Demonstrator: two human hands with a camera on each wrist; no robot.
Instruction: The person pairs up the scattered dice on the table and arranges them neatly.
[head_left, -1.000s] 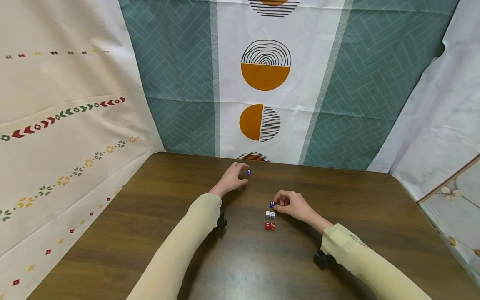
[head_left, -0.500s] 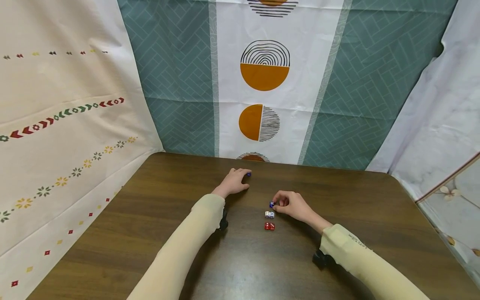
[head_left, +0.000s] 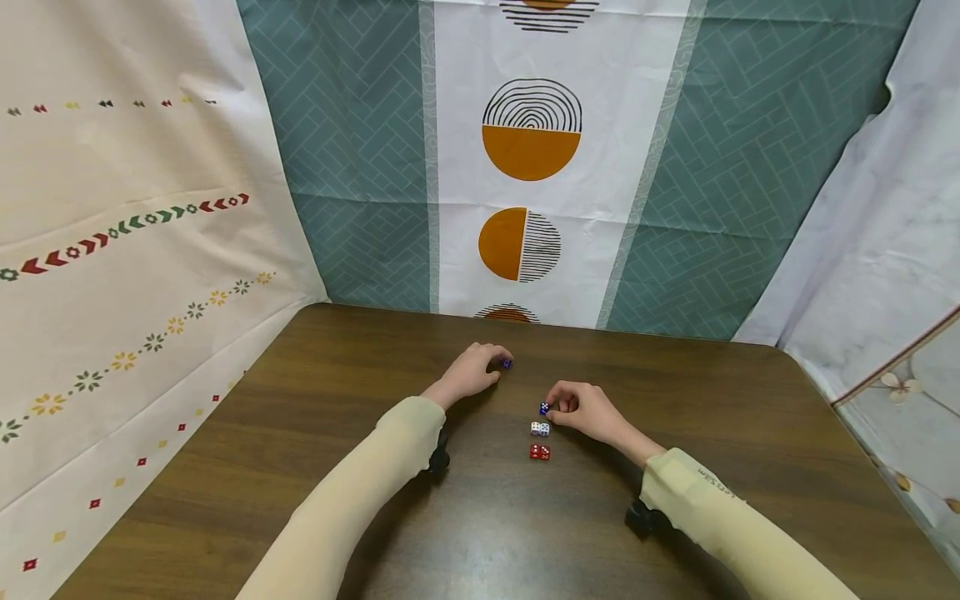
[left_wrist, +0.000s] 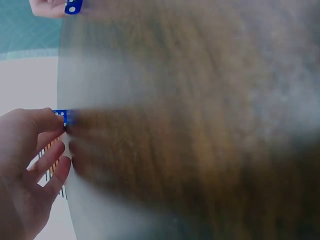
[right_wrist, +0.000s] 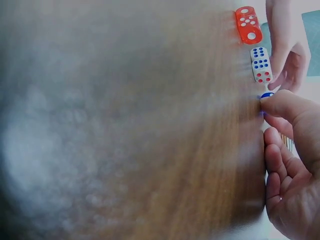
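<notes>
On the far part of the brown table, my left hand point(head_left: 468, 372) has its bent index finger hooked over a blue die point(head_left: 507, 364); in the head view the thumb tip stands a little apart from it. Nearer to me, my right hand point(head_left: 588, 410) pinches a second blue die point(head_left: 544, 408) between thumb and index finger, on the tabletop. In the right wrist view the right thumb hides most of this blue die point(right_wrist: 268, 94). Just in front of it sits a pair of white dice point(head_left: 540, 429), side by side, then a pair of red dice point(head_left: 540, 452).
The dark brown wooden table point(head_left: 480, 533) ends at a far edge against a green and white patterned cloth point(head_left: 360, 167). A cream cloth point(head_left: 150, 275) hangs at the left and a pale one point(head_left: 885, 250) at the right. Each wrist wears a black device.
My left hand came down onto the far blue die, which has slid toward me and slightly right, nearer the other dice. The right hand and the die in it have stayed in place.
</notes>
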